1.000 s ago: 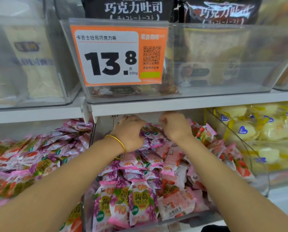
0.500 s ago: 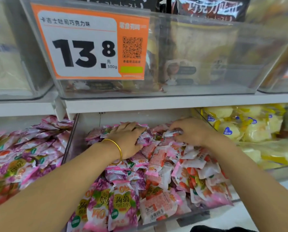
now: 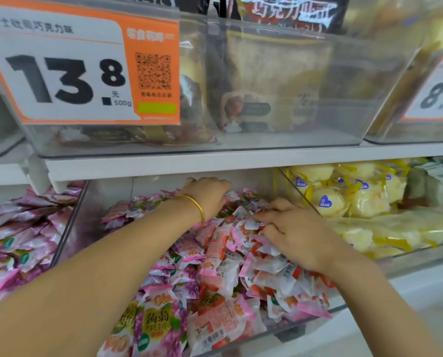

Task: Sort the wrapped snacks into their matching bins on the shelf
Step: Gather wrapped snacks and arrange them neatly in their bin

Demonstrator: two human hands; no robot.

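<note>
A clear middle bin [image 3: 72, 225] on the lower shelf holds a mixed heap: purple grape packets [image 3: 158, 323] at the front left, pink-and-red strawberry packets [image 3: 223, 323] in the centre and right. My left hand [image 3: 207, 197], with a gold bangle on the wrist, reaches over the heap to the back of the bin; its fingertips are hidden behind packets. My right hand [image 3: 292, 235] lies on the right of the heap, fingers curled round a few strawberry packets [image 3: 248, 225].
The left bin [image 3: 21, 240] is full of purple packets. The right bin [image 3: 357, 202] holds yellow-wrapped cakes. Just above the hands runs a white shelf board [image 3: 215, 161] carrying a clear bin with an orange 13.8 price tag [image 3: 73, 73].
My left hand has slid from the middle of the heap to the back of the bin. My right hand has drawn nearer and lower on the right side. The view has moved closer.
</note>
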